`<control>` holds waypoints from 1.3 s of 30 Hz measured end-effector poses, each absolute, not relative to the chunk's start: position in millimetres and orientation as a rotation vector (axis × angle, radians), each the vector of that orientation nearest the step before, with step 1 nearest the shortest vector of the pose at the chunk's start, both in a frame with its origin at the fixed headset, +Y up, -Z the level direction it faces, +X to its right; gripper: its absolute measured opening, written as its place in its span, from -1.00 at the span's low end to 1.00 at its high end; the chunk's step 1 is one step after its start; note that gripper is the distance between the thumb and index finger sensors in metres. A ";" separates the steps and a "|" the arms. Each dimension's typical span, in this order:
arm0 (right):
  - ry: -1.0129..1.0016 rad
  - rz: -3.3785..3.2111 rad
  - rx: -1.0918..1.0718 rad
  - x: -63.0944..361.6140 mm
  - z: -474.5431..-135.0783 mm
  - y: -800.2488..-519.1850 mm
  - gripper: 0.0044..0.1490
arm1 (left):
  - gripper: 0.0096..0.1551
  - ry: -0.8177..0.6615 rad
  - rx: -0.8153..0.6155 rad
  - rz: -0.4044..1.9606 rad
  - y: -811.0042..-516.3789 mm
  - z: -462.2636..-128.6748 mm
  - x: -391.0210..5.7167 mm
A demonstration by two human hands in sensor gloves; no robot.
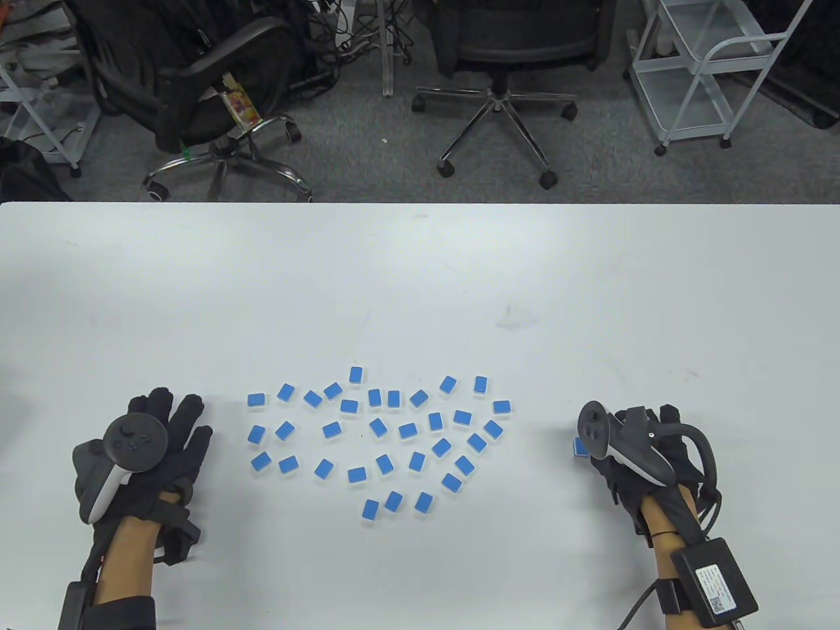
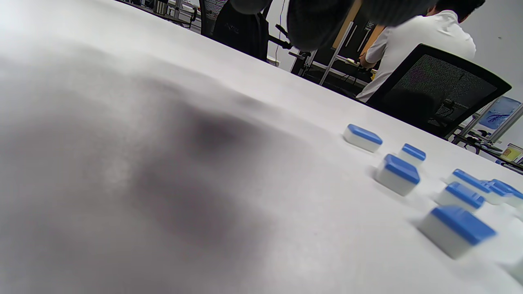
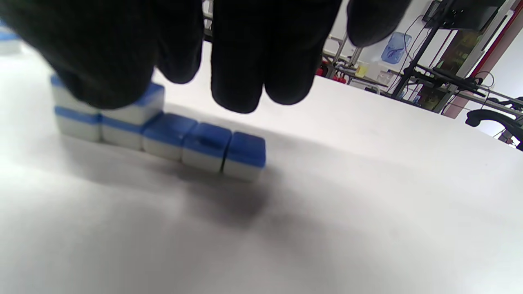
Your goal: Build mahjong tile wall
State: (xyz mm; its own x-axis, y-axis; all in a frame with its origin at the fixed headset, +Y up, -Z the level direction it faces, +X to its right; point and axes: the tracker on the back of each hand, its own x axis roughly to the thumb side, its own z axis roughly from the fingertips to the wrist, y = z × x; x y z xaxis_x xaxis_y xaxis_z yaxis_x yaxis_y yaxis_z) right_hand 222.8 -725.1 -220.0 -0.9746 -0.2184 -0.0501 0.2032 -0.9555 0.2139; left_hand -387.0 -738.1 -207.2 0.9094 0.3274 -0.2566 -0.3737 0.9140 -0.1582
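Several blue-backed mahjong tiles (image 1: 377,426) lie scattered face down in the middle of the white table (image 1: 420,275). My left hand (image 1: 164,426) rests flat to their left with fingers spread and holds nothing; its fingertips (image 2: 314,20) hang above bare table, with loose tiles (image 2: 398,173) off to the right. My right hand (image 1: 604,459) hovers at the right over a short tile row (image 3: 204,149), one end of which (image 1: 580,447) peeks out by the tracker. Two tiles are stacked on the row's left end. My right hand (image 3: 163,77) pinches the upper tile (image 3: 141,108) between thumb and finger.
Two black office chairs (image 1: 505,39) and a white wire cart (image 1: 702,72) stand on the carpet beyond the table's far edge. In the left wrist view a person in a white shirt (image 2: 412,45) sits at another desk.
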 end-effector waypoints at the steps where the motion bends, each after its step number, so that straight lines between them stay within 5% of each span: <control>1: -0.258 -2.910 0.090 220.4 -218.0 -721.7 -0.20 | -0.24 0.229 -0.207 0.363 -738.1 -207.2 -386.9; 9: 0.057 -2.847 -0.222 165.6 -199.3 -713.4 -0.23 | -0.24 0.229 -0.207 0.363 -737.8 -207.1 -387.2; 19: -0.025 -2.626 -0.344 100.3 -200.7 -744.2 -0.03 | -0.24 0.233 -0.208 0.366 -737.9 -207.3 -389.2; 33: 0.037 -2.523 -0.365 68.3 -223.2 -756.1 -0.34 | -0.24 0.228 -0.205 0.366 -737.0 -207.0 -388.5; 39: -0.031 -2.537 -0.373 70.7 -220.1 -755.2 -0.17 | -0.24 0.229 -0.208 0.370 -737.4 -206.9 -388.6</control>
State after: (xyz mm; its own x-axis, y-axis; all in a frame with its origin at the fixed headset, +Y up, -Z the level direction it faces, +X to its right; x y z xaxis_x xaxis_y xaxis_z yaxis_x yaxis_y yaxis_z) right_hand 70.7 -755.2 -220.1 -0.7991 -0.5366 0.2712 0.5430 -0.8378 -0.0575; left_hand -388.6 -737.4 -206.9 0.9072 0.3323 -0.2580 -0.3791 0.9117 -0.1587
